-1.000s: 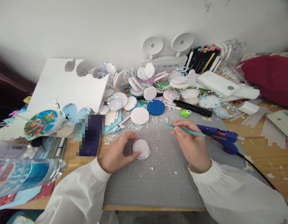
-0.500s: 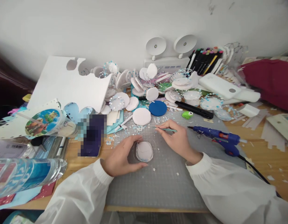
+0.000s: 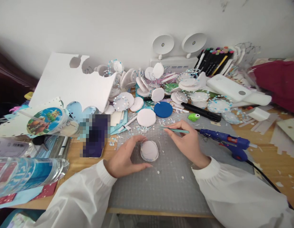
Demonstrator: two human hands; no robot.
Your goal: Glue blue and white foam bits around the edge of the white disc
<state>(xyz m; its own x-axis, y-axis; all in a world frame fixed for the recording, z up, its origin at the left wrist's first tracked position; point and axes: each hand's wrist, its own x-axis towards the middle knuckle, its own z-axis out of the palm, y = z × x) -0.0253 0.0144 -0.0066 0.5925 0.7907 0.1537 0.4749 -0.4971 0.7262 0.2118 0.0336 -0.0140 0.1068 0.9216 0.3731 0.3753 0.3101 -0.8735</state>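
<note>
My right hand (image 3: 185, 142) pinches a pair of teal tweezers (image 3: 177, 130), its tips pointing left over small paper bits on the cutting mat (image 3: 161, 193). Beside a round white foam disc (image 3: 149, 150) ringed with thin wire, my left hand (image 3: 126, 156) lies with thumb and fingers spread around its left side. Whether the fingertips touch the wire, I cannot tell. Behind it are another white disc (image 3: 146, 117) and a blue disc (image 3: 163, 109). Pale scraps (image 3: 148, 129) are scattered between the discs and the tweezers.
A blue glue gun (image 3: 225, 139) with a black cord lies on the right. Nearby are a black cutter (image 3: 201, 112) and a green punch (image 3: 193, 117). On the left are a phone (image 3: 98, 136), a cup (image 3: 51, 122) and a water bottle (image 3: 35, 174). Foam discs crowd the back.
The view has shifted slightly, so most things sit a little differently in the picture. The tweezers lie a bit flatter in my right hand. My left hand stays spread beside the wire-ringed disc.
</note>
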